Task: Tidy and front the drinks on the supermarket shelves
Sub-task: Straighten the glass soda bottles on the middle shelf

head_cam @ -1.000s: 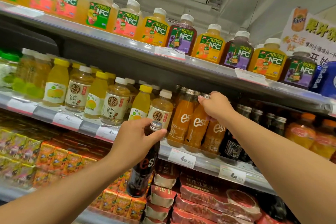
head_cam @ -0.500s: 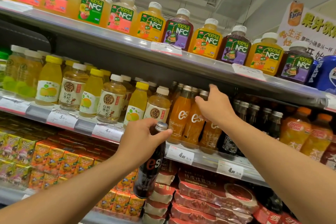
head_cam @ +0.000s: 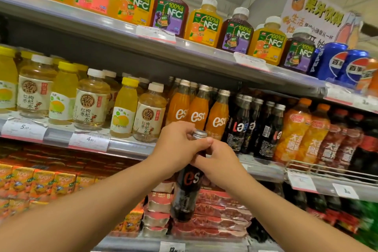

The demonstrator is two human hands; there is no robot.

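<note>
A dark cola bottle (head_cam: pixel 187 190) with a silver cap and white-red "est" lettering hangs upright in front of the middle shelf. My left hand (head_cam: pixel 177 146) grips its neck just under the cap. My right hand (head_cam: pixel 219 160) closes on the neck from the right, fingers touching the left hand. Behind them, three orange est bottles (head_cam: pixel 197 111) stand in a row on the middle shelf (head_cam: pixel 131 146). Dark est cola bottles (head_cam: pixel 250 125) stand to their right, some labels turned sideways.
NFC juice bottles (head_cam: pixel 169 12) line the top shelf, with blue Pepsi cans (head_cam: pixel 337 63) at its right end. Pale tea and yellow juice bottles (head_cam: pixel 90 100) fill the middle shelf's left; orange and red bottles (head_cam: pixel 306 131) fill its right. Juice cartons (head_cam: pixel 41 184) and red packs (head_cam: pixel 214 210) lie below.
My right hand left the orange est bottles on the shelf and came down onto the neck of the cola bottle. The view shifted closer and to the right.
</note>
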